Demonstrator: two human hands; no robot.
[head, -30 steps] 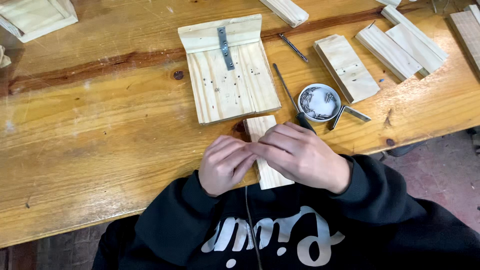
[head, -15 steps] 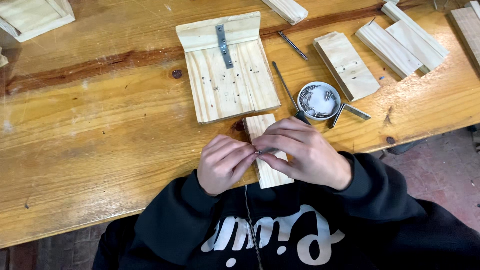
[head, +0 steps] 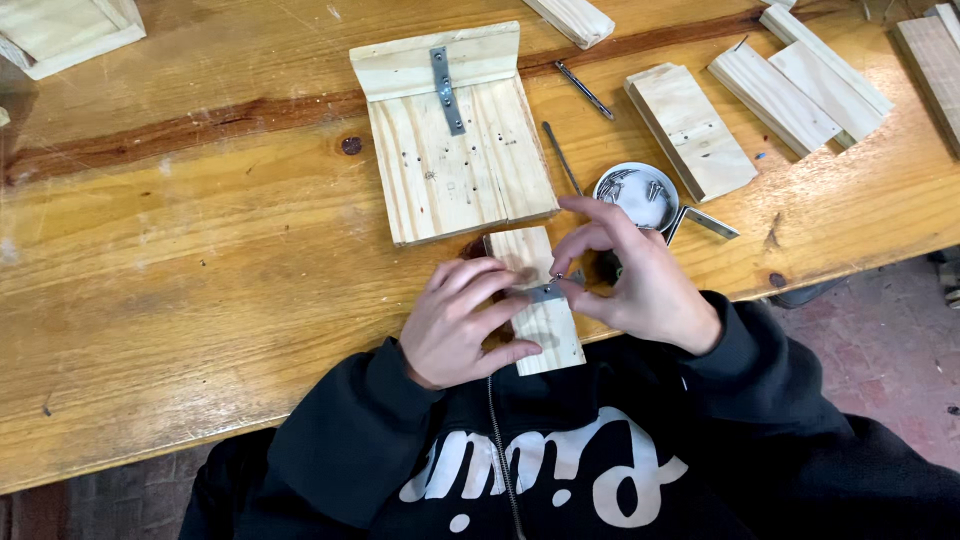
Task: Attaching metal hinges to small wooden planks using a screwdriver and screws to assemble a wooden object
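**Seating a screw in a metal bracket on a pine block**

The step in hand appears to be placing a small fastener into a small grey metal bracket point(head: 543, 293) that lies across a narrow pale pine block point(head: 537, 300). The block lies on the varnished wooden workbench point(head: 200, 250) at its near edge, just below a larger pine panel with a hinged flap and a grey metal strap point(head: 452, 135).

Left hand point(head: 463, 325): fingers curled together, fingertips pressed on the block and the bracket's left end, steadying both.

Right hand point(head: 635, 280): thumb and forefinger pinched on a small metal screw point(head: 556, 278) held at the bracket; the other fingers are spread apart and raised.

Nearby items: a round white dish of screws point(head: 636, 195) just beyond the right hand, with a flat metal angle piece point(head: 700, 222) touching its right side; a slim dark-shafted screwdriver point(head: 562, 158) beside the panel; further pine offcuts point(head: 690, 130) to the right.

Judged next requirement: the screw needs to stand upright in the bracket hole, with the bracket kept square on the block. A driver would then be needed, so the left hand's hold should remain firm while the right releases.
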